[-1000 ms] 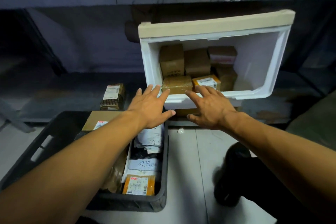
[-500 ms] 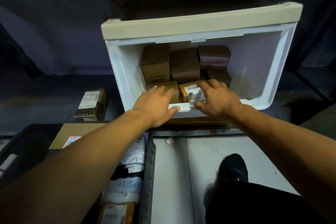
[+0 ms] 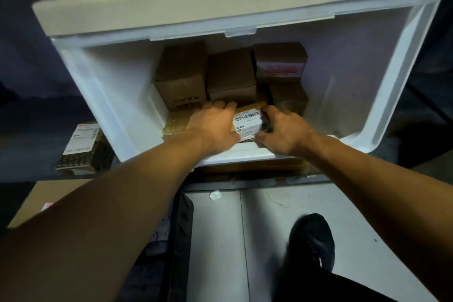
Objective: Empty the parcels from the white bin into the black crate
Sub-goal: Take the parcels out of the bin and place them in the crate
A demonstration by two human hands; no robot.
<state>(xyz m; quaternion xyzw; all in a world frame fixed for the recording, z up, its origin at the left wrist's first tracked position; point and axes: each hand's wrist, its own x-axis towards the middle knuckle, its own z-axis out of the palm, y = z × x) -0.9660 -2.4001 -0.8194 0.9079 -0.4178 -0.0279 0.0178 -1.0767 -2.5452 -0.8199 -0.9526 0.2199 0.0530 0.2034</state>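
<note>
Both hands, left hand (image 3: 215,127) and right hand (image 3: 282,130), have moved inside the white bin (image 3: 110,95), grips now clamping the labelled parcel (image 3: 247,122); lifting comes next.

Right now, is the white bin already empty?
No: several brown cardboard parcels sit inside the white bin, and both hands are on a barcode-labelled parcel at its front.

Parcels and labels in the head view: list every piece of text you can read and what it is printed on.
None reads clearly.
Barcode label on the held parcel: too small.
Black print on the back-left box: blurred.
Red print on the back-right box: blurred.
Label on the shelf parcel: blurred.
</note>
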